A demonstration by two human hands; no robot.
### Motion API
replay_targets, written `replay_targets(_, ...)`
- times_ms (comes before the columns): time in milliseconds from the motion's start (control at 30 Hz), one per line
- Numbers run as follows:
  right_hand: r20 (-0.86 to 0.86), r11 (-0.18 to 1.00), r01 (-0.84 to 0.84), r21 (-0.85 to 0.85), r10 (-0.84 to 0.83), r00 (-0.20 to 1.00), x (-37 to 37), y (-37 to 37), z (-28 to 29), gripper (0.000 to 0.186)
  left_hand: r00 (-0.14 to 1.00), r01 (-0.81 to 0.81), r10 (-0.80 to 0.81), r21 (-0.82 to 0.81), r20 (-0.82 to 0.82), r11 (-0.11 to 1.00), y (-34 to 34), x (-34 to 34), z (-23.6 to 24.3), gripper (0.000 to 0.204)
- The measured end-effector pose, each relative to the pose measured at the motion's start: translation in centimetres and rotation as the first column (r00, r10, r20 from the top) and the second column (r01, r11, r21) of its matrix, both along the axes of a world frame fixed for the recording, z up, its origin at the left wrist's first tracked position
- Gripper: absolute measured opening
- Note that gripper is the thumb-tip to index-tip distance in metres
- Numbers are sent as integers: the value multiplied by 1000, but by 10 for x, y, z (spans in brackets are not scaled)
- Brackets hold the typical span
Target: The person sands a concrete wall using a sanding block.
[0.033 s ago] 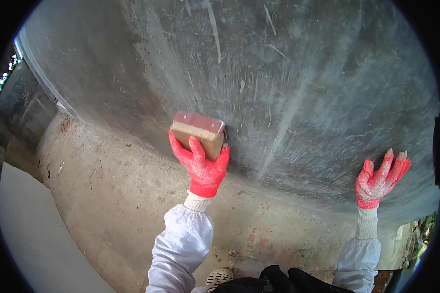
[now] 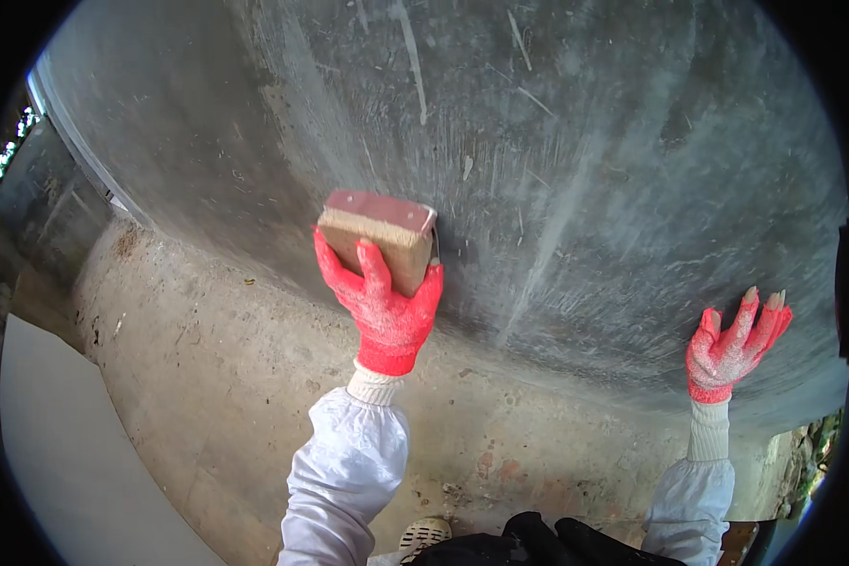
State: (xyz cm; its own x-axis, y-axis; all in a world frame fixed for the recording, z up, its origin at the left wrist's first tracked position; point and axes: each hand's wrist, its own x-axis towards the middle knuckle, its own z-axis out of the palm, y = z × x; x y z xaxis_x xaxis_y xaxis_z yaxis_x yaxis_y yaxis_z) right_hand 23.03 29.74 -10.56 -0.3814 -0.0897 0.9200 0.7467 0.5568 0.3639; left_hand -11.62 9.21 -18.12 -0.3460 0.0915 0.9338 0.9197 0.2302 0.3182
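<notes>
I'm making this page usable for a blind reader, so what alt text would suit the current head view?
A red-gloved left hand grips a wooden block with a reddish face at a scratched, dark grey wall. To the right, the red-gloved right hand is open at the wall, above a stained floor.

Single wide fisheye view from the person's head, left camera of a pair, looking down, left hand (image 2: 379,316) and right hand (image 2: 729,357) near, grey wall (image 2: 594,132) above, floor (image 2: 226,368) below.
</notes>
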Motion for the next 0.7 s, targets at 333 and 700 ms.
replay_targets(333,-64,998,-63,16,64,996,-7,-7,7,47,980,113,-109,-16,168,994,-3,26,-76,115)
replay_targets(700,-135,969,-197,-148,178,975,-4,-14,-15,50,976,-36,42,33,-214,999,32,53,78,106)
